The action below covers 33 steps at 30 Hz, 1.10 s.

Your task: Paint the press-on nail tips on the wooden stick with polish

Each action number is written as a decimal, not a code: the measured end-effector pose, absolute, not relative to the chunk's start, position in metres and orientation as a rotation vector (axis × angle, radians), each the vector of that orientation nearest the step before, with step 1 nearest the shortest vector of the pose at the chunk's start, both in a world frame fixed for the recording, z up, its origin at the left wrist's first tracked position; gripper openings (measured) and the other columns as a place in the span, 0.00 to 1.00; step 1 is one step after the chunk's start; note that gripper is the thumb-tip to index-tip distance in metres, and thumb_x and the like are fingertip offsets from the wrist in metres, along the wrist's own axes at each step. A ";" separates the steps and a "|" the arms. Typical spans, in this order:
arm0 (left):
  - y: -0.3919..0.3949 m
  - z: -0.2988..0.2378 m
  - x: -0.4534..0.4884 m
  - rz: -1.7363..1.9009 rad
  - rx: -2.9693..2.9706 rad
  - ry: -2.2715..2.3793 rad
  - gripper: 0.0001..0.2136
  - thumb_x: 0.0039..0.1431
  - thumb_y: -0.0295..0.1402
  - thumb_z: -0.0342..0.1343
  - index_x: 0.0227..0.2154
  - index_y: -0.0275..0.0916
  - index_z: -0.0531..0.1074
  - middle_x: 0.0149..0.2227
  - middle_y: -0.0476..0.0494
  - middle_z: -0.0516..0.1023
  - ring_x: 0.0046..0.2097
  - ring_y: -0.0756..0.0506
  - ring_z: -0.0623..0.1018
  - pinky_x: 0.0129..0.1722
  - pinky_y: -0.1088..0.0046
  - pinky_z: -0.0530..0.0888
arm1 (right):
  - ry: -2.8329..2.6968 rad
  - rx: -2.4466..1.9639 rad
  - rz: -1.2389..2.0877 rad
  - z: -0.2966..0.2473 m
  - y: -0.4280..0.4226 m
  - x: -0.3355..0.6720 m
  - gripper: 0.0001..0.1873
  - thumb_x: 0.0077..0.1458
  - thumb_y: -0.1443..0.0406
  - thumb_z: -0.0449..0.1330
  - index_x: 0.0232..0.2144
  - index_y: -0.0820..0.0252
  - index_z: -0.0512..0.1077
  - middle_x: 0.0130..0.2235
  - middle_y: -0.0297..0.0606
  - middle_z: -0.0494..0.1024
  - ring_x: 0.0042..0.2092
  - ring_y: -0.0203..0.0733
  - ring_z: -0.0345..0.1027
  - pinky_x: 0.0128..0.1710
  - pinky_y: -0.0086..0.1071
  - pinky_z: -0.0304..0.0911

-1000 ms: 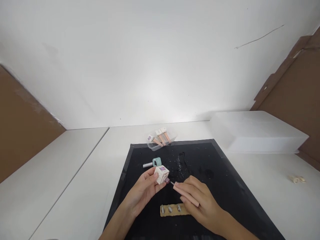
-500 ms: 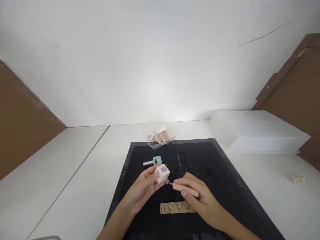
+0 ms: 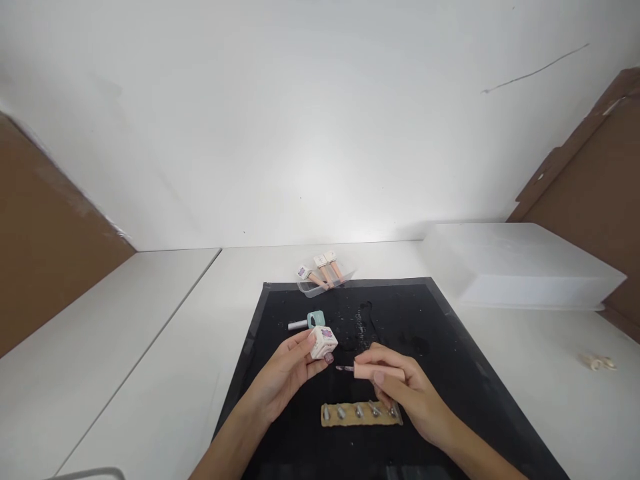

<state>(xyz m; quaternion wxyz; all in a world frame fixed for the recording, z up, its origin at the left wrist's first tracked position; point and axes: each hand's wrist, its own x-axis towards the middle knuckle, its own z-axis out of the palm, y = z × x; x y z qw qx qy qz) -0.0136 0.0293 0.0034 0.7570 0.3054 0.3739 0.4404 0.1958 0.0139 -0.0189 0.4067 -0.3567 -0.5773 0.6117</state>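
In the head view my left hand (image 3: 287,377) grips a white square nail polish bottle (image 3: 323,342) with a purple flower print, tilted so that its open neck faces down to the right. My right hand (image 3: 407,390) pinches the pink cap of a nail polish brush (image 3: 379,371). The brush tip carries purplish polish and points left, a short gap from the bottle neck. Below both hands lies a tan strip (image 3: 350,421) bearing several small silvery nail tips in a row. Just behind the bottle rests a mint-green bottle (image 3: 316,319) with a white handle.
A clear tray (image 3: 309,291) at the back edge of the black mat (image 3: 395,300) holds three pink-capped white bottles (image 3: 323,261). A white translucent box (image 3: 530,267) stands at the right rear. Small beige pieces (image 3: 599,361) lie on the white table at far right.
The brush has come out of the bottle neck as my right hand moved slightly right. More of the tan strip's right end now shows. My left hand still holds the bottle.
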 end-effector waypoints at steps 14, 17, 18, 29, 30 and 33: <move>0.033 -0.016 -0.019 0.806 1.353 1.508 0.17 0.48 0.44 0.54 0.34 0.35 0.72 0.28 0.45 0.74 0.30 0.47 0.72 0.31 0.72 0.66 | -1.219 -0.864 1.652 -0.015 0.019 0.195 0.16 0.51 0.55 0.59 0.36 0.61 0.74 0.20 0.30 0.60 0.20 0.31 0.49 0.19 0.27 0.47; 0.033 -0.021 -0.019 0.780 1.394 1.539 0.17 0.46 0.44 0.55 0.34 0.35 0.71 0.31 0.44 0.74 0.32 0.46 0.72 0.32 0.72 0.67 | -1.224 -0.852 1.665 -0.017 0.019 0.196 0.14 0.52 0.56 0.58 0.37 0.60 0.74 0.20 0.29 0.59 0.21 0.31 0.49 0.20 0.27 0.47; 0.033 -0.022 -0.018 0.768 1.409 1.542 0.16 0.46 0.43 0.55 0.33 0.35 0.71 0.30 0.45 0.74 0.31 0.47 0.71 0.31 0.72 0.67 | -1.226 -0.852 1.669 -0.018 0.019 0.196 0.14 0.53 0.57 0.58 0.37 0.59 0.74 0.20 0.29 0.59 0.21 0.31 0.49 0.20 0.27 0.47; 0.027 -0.014 -0.013 0.688 1.597 1.550 0.13 0.53 0.41 0.48 0.34 0.37 0.70 0.33 0.45 0.71 0.30 0.48 0.71 0.32 0.72 0.66 | -1.186 -0.877 1.674 -0.012 0.021 0.197 0.15 0.50 0.56 0.59 0.36 0.60 0.74 0.18 0.28 0.59 0.20 0.30 0.48 0.20 0.27 0.46; 0.027 -0.014 -0.013 0.696 1.623 1.565 0.13 0.53 0.40 0.47 0.35 0.38 0.70 0.36 0.44 0.70 0.30 0.49 0.70 0.32 0.72 0.66 | -1.175 -0.877 1.677 -0.011 0.021 0.198 0.15 0.50 0.56 0.60 0.36 0.60 0.75 0.18 0.28 0.59 0.20 0.30 0.48 0.20 0.27 0.46; 0.028 -0.008 -0.014 0.715 1.684 1.629 0.13 0.53 0.39 0.47 0.37 0.39 0.69 0.37 0.45 0.68 0.28 0.50 0.67 0.30 0.72 0.65 | -1.137 -0.871 1.679 -0.008 0.022 0.201 0.14 0.50 0.57 0.60 0.35 0.61 0.75 0.18 0.28 0.59 0.21 0.31 0.48 0.20 0.27 0.47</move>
